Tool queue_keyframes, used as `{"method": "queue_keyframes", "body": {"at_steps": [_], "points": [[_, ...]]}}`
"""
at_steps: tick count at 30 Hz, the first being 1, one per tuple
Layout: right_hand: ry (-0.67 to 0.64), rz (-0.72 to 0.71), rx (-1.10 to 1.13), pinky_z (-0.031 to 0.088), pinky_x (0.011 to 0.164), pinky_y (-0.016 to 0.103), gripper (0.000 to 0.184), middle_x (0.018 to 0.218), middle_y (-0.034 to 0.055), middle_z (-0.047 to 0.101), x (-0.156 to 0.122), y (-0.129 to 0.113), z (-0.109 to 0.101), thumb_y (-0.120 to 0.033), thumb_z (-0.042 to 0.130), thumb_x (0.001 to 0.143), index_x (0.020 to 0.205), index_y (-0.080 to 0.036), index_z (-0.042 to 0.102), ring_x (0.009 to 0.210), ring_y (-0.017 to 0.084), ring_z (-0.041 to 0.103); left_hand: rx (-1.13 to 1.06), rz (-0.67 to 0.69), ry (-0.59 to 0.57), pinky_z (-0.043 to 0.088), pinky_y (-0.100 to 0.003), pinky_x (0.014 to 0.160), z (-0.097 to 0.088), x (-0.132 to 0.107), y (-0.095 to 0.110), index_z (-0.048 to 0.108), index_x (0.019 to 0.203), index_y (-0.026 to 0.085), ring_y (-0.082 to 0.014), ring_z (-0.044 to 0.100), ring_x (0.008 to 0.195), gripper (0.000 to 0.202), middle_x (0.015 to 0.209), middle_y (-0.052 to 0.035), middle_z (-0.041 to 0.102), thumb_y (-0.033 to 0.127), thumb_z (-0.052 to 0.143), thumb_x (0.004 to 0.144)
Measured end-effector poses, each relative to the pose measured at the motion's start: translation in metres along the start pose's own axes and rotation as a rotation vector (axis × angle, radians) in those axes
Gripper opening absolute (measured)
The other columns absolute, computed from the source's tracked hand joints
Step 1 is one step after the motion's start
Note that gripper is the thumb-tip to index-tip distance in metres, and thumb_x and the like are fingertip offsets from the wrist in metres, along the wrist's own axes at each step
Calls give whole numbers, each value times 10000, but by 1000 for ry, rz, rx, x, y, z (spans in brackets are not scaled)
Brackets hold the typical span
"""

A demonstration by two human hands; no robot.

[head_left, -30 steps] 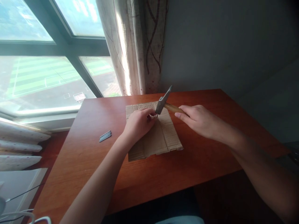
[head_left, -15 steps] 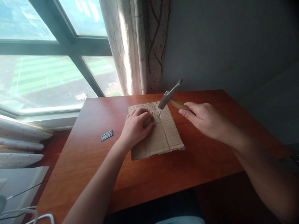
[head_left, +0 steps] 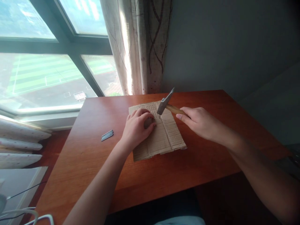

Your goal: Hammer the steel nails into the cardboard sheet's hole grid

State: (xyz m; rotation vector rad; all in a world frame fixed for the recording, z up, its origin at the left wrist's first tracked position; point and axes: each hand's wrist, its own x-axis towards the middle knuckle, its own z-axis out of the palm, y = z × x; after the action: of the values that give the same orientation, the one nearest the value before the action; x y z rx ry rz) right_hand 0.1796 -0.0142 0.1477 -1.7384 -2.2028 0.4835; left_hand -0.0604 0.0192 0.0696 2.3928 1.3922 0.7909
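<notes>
Your two hands are apart, and the nail (head_left: 159, 116) stands between them, much nearer your left than your right. Its point is on the cardboard (head_left: 159, 139), just to the right of your left thumb tip and a little farther from you. Your left hand (head_left: 137, 126) lies on the left part of that sheet, palm down, its fingers bent and spread from the thumb, pressing on the board; it does not grip the nail. Your right hand (head_left: 197, 120) is clamped around the wooden handle of the hammer (head_left: 164, 103), with the thumb lying along the handle. You have the hammer tilted, one end of its steel head slanting up and away from you, the other end right above the nail. Whether the metal touches the nail, you cannot tell from this view.

Rows of small punched holes (head_left: 152, 108) fill the far part of the cardboard, just beyond your left fingers and left of the nail. The sheet rests on the reddish-brown table (head_left: 206, 165), creased along its length, with a ragged near edge. To the left of your left wrist, well apart from the cardboard, a bundle of loose nails (head_left: 107, 135) lies side by side on the tabletop.
</notes>
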Motion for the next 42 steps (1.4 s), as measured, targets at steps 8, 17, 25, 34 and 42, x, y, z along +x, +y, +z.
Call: {"method": "queue_keyframes", "body": {"at_steps": [8,17,25,34,42], "points": [[-16,15,15,296,536,286,337,616,4,584,-3,2,4,-410,470,980,697,-227,460,542,149,516,-2,4,2,429,-485,1013,1,-1,-2,689,1048,273,-290,560,1186,195,1237,-51,641,312,665,859],[-41,18,-21,312,559,290,329,659,17,622,-1,6,9,-429,454,987,733,-224,485,585,161,548,-2,2,2,423,-481,1025,0,-1,0,690,1041,265,-284,560,1184,187,1235,-47,641,315,666,863],[-23,19,46,309,563,287,306,648,0,596,-1,9,12,-402,463,986,751,-215,520,584,149,535,5,3,6,422,-466,1024,3,-2,-2,688,1056,269,-270,553,1193,197,1247,-35,636,319,665,867],[172,37,196,297,535,285,314,625,-18,536,-4,22,14,-444,474,979,785,-208,547,541,130,469,3,3,5,424,-478,1012,1,-1,0,684,1037,261,-277,556,1187,182,1243,-45,642,319,670,865],[10,-11,98,301,546,275,333,606,-24,544,-5,13,24,-410,479,982,711,-216,473,543,129,485,-4,5,14,421,-470,1018,2,-2,-1,687,1054,267,-273,556,1185,199,1237,-41,638,316,672,862]]}}
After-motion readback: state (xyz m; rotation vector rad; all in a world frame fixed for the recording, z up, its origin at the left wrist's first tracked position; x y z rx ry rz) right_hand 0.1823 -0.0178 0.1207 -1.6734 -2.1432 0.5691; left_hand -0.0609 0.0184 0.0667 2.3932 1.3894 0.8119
